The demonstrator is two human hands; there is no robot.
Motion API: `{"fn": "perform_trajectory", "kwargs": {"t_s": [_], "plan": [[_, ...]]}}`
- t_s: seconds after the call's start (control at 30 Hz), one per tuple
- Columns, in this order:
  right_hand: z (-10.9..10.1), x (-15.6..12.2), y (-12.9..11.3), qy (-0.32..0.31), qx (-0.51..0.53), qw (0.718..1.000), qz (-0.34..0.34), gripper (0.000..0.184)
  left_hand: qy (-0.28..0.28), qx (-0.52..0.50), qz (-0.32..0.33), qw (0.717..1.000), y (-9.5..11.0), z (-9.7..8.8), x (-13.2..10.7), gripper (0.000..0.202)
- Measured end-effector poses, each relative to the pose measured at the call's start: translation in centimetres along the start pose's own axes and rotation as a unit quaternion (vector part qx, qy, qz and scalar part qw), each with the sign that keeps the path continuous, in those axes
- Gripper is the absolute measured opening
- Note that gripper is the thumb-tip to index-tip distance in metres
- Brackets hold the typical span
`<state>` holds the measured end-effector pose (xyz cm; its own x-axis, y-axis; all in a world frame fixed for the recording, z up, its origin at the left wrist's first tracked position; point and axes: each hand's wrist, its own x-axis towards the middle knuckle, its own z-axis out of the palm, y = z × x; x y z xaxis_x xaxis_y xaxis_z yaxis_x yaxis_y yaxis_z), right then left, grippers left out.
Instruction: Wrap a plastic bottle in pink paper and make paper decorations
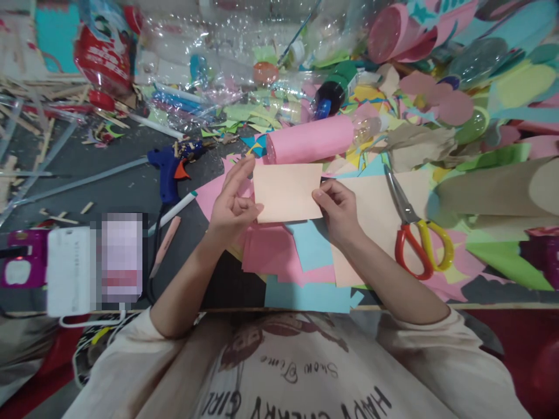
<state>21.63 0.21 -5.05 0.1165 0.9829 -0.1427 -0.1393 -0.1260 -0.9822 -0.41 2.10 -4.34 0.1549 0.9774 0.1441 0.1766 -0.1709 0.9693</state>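
Note:
Between my two hands I hold up a small peach paper rectangle (288,192) over a pile of coloured paper. My left hand (233,201) pinches its left edge, thumb and fingers closed on it. My right hand (338,209) grips its right edge with curled fingers. Under the paper lie pink sheets (271,250), blue sheets (312,241) and a larger peach sheet (375,221). A bottle wrapped in pink paper (312,139) lies just beyond the held piece.
Red and yellow scissors (414,227) lie to the right of my right hand. A blue glue gun (168,171), a white marker (174,210) and a pink pencil (165,244) lie left. A white power bank (69,270) sits at the near left. Plastic bottles (227,64) and paper scraps crowd the back.

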Motion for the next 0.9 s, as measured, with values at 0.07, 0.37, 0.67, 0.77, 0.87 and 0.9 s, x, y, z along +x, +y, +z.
{"fn": "perform_trajectory", "kwargs": {"t_s": [0.07,0.37,0.67,0.77,0.87,0.9], "plan": [[-0.03,0.1,-0.01,0.007,-0.002,1.0,-0.007,0.048,-0.001,-0.008,-0.002,1.0,-0.01,-0.06,0.11,0.06],[0.06,0.33,-0.25,0.024,-0.027,0.999,-0.034,0.048,0.025,-0.019,0.019,0.999,0.15,0.51,0.3,0.008],[-0.09,0.32,0.02,0.026,-0.033,0.999,-0.026,0.049,0.052,0.006,0.018,0.998,0.47,0.7,-0.03,0.021],[-0.2,0.36,0.19,0.023,-0.025,0.999,-0.024,0.048,0.043,-0.015,-0.004,0.999,0.11,0.62,-0.28,0.026],[-0.2,0.39,0.18,0.027,-0.019,0.999,-0.022,0.047,0.017,-0.05,-0.039,0.998,-0.11,0.44,-0.42,0.032],[-0.18,0.4,0.14,0.029,-0.018,0.999,-0.021,0.047,0.009,-0.056,-0.043,0.997,-0.14,0.38,-0.43,0.033]]}}
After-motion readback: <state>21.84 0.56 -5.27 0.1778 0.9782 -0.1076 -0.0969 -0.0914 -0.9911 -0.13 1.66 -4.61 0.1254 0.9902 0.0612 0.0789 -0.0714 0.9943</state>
